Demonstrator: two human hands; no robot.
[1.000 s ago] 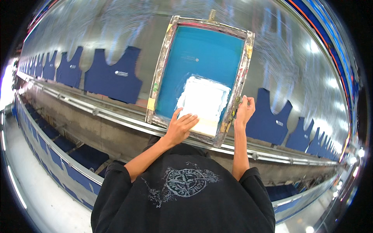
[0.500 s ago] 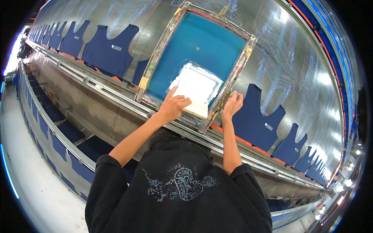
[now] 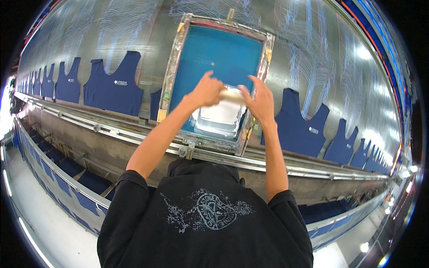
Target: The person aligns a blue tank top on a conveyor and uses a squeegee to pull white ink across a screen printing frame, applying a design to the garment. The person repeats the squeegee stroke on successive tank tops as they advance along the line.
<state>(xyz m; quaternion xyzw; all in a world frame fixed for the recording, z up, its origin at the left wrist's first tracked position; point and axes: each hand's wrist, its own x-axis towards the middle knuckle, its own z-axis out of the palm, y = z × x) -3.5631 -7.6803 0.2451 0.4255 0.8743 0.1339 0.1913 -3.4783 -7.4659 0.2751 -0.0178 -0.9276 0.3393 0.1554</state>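
A screen-printing frame with a worn, paint-stained wooden rim and blue-green mesh lies on the table in front of me. White ink covers a patch on its near half. Across the upper edge of that patch is a pale squeegee, smeared by motion. My left hand grips its left end. At the right end, my right hand holds it with the thumb over the bar and the index finger raised. Both hands hide parts of the squeegee.
Navy garment panels with small white prints lie in a row to the left, and more panels to the right. A metal rail runs along the table's near edge. Dark cloth pieces hang on a lower level at left.
My left hand has moved up and right with the squeegee, away from the frame's near edge. My right hand has left the frame's right side and joined it. The view has turned slightly.
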